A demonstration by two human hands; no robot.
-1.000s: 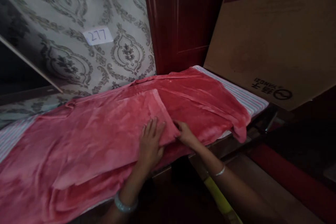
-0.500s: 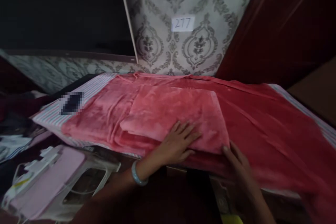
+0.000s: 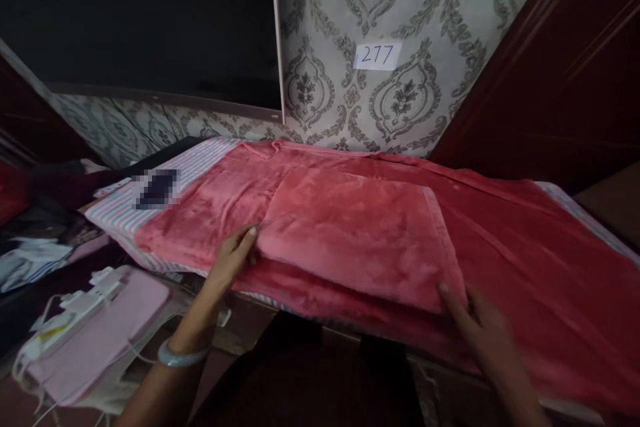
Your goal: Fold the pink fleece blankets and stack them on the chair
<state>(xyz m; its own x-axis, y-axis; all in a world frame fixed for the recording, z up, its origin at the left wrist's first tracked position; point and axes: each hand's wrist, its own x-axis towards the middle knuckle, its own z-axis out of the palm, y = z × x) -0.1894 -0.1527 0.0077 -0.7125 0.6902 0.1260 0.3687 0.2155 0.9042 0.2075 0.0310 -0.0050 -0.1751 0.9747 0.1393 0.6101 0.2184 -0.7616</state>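
Note:
A red plush blanket [image 3: 500,247] lies spread over a striped sheet [image 3: 200,160] on a table, with one part folded over into a thick rectangle [image 3: 360,233]. My left hand [image 3: 233,257] pinches the left edge of that folded part, thumb on top and fingers tucked beneath. My right hand [image 3: 475,327] rests at the fold's near right corner, its fingers stretched out on the fabric. A pale bangle [image 3: 180,357] circles my left wrist.
Patterned wallpaper behind the table bears a paper tag reading 277 [image 3: 377,55]. A dark panel [image 3: 140,20] fills the upper left. A pink case with white cables [image 3: 95,333] sits low at the left. A dark red door [image 3: 560,80] stands at the right.
My view has swung left. My left hand slid from the top of the fold to its left edge and took hold. My right hand stayed at the near right corner.

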